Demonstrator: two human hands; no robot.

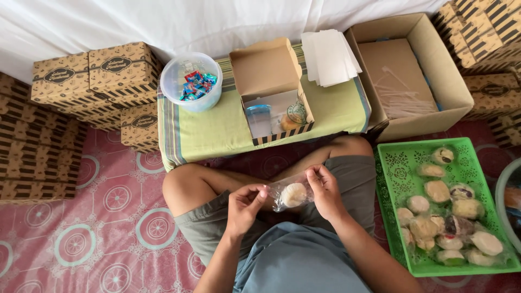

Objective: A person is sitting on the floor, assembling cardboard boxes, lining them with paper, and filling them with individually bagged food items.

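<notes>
I sit cross-legged on the floor. Both hands hold a round pale bun in a clear plastic wrapper (pixel 293 194) over my lap. My left hand (pixel 245 206) pinches the wrapper's left end. My right hand (pixel 324 187) grips its right end. In front of my knees an open patterned cardboard snack box (pixel 269 73) rests on a low table under a green striped cloth (pixel 217 130). Inside the box are a sealed clear water cup (pixel 259 119) and a wrapped round pastry (pixel 296 114).
A green plastic tray (pixel 401 163) of several wrapped buns lies at my right. A clear bowl of wrapped candies (pixel 192 81) and a stack of white paper sheets (pixel 329 57) share the table. A large open carton (pixel 429 49) and stacked patterned boxes (pixel 89 76) surround me.
</notes>
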